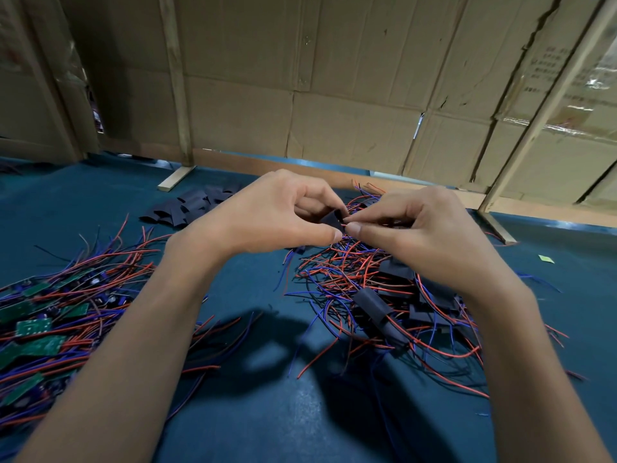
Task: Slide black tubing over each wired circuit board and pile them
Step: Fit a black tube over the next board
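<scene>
Your two hands meet above the middle of the blue tabletop (260, 412), fingertips almost touching. Your left hand (267, 215) has its grip closed on a short piece of black tubing (332, 219), thumb below and curled fingers above, so that only the tubing's dark right end shows past the fingertips. Your right hand (414, 228) pinches thin red and blue wires between thumb and forefinger, right at the mouth of that tubing; the board they belong to is hidden by your fingers, so you cannot tell how far it sits inside.

Directly beneath and to the right of your right hand lies the pile of sleeved boards (377, 305), black tubes tangled in red and blue wires, one tube lying clearly on top near your right wrist. To the far left, well apart from both hands, sits the heap of bare green circuit boards (36, 329) with their wires fanning toward the centre. Behind your left hand, near the back edge, lies a loose stack of cut tubing pieces (190, 205). Cardboard sheets (334, 78) on wooden posts wall off the back.
</scene>
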A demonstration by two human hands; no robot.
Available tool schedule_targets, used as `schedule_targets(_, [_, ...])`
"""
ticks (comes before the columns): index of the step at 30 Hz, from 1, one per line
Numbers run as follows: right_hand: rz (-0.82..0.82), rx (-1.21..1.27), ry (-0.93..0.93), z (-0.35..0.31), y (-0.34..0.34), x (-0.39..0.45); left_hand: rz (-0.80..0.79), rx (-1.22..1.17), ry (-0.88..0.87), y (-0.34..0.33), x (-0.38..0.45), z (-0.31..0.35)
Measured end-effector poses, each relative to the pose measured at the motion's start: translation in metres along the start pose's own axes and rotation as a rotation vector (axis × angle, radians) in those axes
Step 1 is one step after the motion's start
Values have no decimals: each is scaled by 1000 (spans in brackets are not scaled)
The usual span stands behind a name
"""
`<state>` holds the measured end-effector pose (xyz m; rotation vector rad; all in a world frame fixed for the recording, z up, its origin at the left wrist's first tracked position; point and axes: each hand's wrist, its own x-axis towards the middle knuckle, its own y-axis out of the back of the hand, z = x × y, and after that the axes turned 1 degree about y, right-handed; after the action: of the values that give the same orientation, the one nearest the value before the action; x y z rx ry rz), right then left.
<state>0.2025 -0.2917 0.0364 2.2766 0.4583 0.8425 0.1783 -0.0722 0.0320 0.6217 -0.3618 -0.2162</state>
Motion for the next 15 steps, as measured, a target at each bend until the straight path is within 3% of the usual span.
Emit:
schedule_targets(4, [55,131,-61,0,-3,2,28,29,-56,-3,3,-2])
schedule_targets(9, [-23,152,-143,2,-2,2,54,13,-115,-6,5,-5])
schedule_targets(15, [13,259,-236,-1,-7,4,65,37,-138,-7,9,-8])
